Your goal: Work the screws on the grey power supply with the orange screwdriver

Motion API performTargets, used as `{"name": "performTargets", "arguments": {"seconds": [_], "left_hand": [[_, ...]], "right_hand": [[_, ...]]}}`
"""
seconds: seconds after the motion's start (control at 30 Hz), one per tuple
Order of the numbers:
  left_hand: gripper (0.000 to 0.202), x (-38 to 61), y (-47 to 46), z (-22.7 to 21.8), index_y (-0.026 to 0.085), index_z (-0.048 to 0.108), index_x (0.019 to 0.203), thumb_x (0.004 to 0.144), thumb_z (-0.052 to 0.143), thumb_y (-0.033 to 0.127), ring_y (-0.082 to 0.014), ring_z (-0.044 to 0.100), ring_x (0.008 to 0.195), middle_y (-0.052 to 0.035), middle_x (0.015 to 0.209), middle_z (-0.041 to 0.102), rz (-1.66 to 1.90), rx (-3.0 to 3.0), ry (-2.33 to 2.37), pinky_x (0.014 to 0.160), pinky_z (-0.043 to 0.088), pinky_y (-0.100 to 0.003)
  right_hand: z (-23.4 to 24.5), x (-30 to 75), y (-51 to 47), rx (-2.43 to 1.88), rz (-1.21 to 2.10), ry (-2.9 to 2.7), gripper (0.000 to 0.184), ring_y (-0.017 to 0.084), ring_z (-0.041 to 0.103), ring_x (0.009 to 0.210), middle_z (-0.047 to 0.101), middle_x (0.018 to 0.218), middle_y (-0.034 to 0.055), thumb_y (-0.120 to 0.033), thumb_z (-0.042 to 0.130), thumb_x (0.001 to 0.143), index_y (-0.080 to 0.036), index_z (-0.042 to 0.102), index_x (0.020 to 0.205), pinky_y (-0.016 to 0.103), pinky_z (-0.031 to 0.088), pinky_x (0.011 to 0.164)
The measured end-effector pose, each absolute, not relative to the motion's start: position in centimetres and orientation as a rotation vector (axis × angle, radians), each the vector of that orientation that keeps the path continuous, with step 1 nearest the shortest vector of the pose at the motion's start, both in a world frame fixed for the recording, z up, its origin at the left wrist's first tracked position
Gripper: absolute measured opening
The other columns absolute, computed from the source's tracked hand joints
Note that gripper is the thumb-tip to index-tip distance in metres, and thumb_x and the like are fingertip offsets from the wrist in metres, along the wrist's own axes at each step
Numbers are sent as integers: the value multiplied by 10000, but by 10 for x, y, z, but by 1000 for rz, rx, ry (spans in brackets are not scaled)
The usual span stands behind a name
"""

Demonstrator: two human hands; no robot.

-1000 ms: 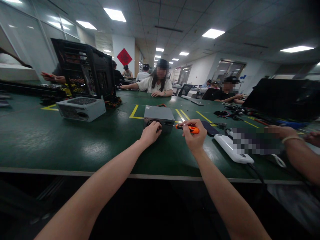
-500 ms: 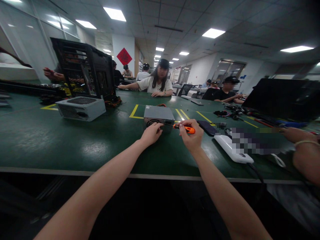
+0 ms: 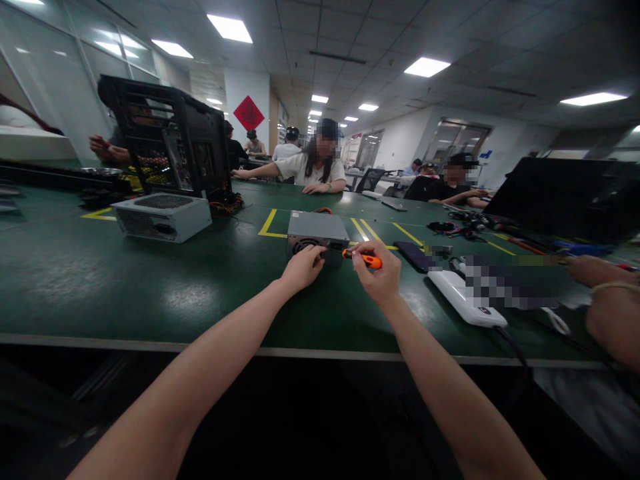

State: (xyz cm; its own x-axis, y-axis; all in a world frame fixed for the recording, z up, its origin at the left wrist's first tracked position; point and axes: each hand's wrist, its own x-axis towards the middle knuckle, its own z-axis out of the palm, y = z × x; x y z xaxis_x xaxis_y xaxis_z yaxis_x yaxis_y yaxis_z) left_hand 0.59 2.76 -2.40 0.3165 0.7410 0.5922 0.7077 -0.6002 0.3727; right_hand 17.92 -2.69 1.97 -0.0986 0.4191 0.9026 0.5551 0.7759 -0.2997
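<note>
A grey metal computer power supply (image 3: 320, 225) sits on the green table ahead of me, its fan grille and socket side facing me. My left hand (image 3: 303, 267) is against that near face with its fingers bent together. Whatever its fingertips pinch is too small to make out. In my right hand (image 3: 379, 273) is a screwdriver (image 3: 371, 261) with an orange and black handle, gripped by thumb and fingers. Its thin shaft points left toward my left fingertips, and the tip is hidden there.
To the left stand a second power supply (image 3: 163, 217) and an open black computer case (image 3: 170, 140). On the right lie a dark phone (image 3: 413, 256), a white power strip-like device (image 3: 465, 300) and loose cables (image 3: 457, 227). A person (image 3: 315, 163) sits across; another person's hand (image 3: 595, 277) reaches in at right.
My right hand and the screwdriver have shifted slightly left, toward the power supply. My left hand stays at its near face.
</note>
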Motion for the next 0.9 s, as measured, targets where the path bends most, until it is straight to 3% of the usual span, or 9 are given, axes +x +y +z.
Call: {"name": "performTargets", "arguments": {"seconds": [0.9], "left_hand": [[323, 7, 25, -20, 192, 508, 1112, 793, 458, 180, -127, 533, 718, -27, 863, 557, 1175, 2501, 1401, 668, 441, -244]], "right_hand": [[21, 177, -28, -727, -149, -1768, 30, 148, 560, 711, 581, 769, 19, -181, 520, 739, -207, 507, 748, 299, 454, 681]]}}
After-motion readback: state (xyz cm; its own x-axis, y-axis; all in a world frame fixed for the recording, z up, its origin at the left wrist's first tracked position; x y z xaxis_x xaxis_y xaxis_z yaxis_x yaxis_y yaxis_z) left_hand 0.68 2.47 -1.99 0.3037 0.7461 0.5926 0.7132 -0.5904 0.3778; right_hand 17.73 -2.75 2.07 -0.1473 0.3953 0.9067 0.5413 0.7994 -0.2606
